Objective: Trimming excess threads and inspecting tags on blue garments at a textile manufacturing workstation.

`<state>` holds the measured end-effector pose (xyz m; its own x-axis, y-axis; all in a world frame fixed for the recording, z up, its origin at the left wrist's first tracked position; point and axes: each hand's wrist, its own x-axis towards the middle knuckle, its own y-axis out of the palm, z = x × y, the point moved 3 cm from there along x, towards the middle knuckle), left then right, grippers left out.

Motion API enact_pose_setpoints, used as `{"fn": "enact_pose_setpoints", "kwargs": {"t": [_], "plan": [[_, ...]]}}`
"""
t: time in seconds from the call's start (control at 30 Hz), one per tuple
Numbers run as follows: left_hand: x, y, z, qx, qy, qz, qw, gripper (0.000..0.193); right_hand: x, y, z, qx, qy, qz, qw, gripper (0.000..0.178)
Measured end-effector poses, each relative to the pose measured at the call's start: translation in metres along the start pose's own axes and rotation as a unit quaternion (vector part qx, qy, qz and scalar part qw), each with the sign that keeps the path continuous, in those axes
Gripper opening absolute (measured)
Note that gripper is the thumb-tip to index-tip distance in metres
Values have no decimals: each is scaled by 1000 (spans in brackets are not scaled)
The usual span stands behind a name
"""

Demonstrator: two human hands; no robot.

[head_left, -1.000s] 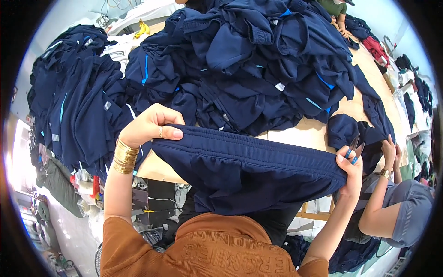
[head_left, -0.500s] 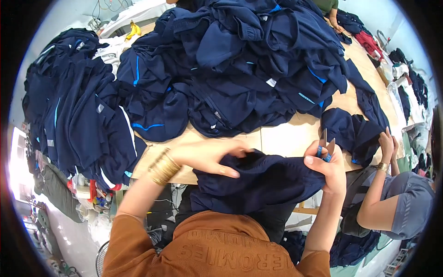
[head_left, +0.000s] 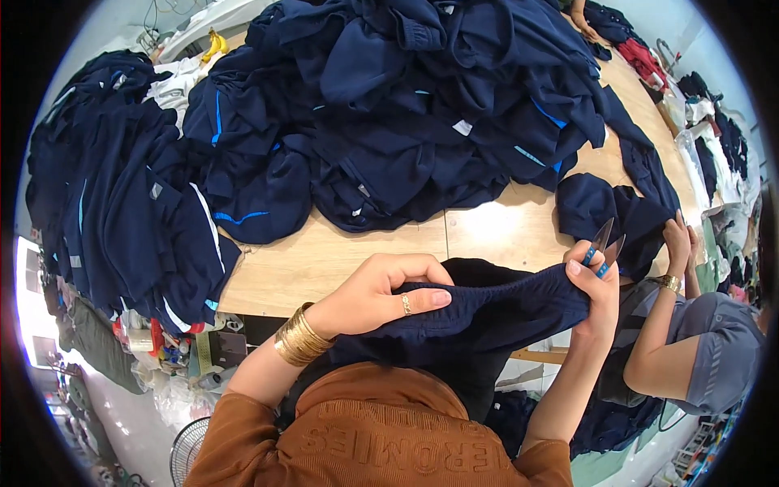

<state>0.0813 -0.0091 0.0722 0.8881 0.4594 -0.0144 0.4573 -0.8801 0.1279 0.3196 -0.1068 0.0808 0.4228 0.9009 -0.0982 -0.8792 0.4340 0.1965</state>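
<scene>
Holding one navy garment (head_left: 495,312) by its gathered waistband, apparently midway through handling it

Grasping the band with the fingers of the left hand (head_left: 381,294), thumb laid on top; pinching its other end in the fingers of the right hand (head_left: 596,288) while also keeping hold of scissors (head_left: 602,235), blades pointing away from the cloth. Hanging at the near edge of the surface (head_left: 365,247), not yet laid down; cutting nothing at present. Impossible to tell whether finished with this piece. Lying farther back, a large heap of navy garments (head_left: 438,154), with another pile (head_left: 122,203) to the left; seemingly plenty there, but showing no clear split between handled and unhandled. Visible at right, near another navy piece (head_left: 629,215): a co-worker's hand (head_left: 676,242)
</scene>
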Motion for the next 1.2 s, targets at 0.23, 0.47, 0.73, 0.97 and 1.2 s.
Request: {"fn": "enact_pose_setpoints", "kwargs": {"t": [0.23, 0.47, 0.73, 0.97, 1.2], "plan": [[-16, -6, -9, -92, -37, -73, 992, 14, -1, -24, -26, -51, 18, -55, 997, 5], [-10, -1, -3, -172, -18, -58, 983, 16, 1, 11, -67, -111, 26, -20, 993, 7], [-6, 3, -1, -92, -17, -52, 994, 16, -3, 37, -69, -265, -75, -15, 961, 23], [-5, 5, -8, -18, 1, -50, 999, 14, -34, 46, -11, -392, -257, -34, 883, 30], [-5, 4, -7, -4, 4, -53, 999, 15, -47, 60, 3, -504, -330, 33, 797, 29]]}}
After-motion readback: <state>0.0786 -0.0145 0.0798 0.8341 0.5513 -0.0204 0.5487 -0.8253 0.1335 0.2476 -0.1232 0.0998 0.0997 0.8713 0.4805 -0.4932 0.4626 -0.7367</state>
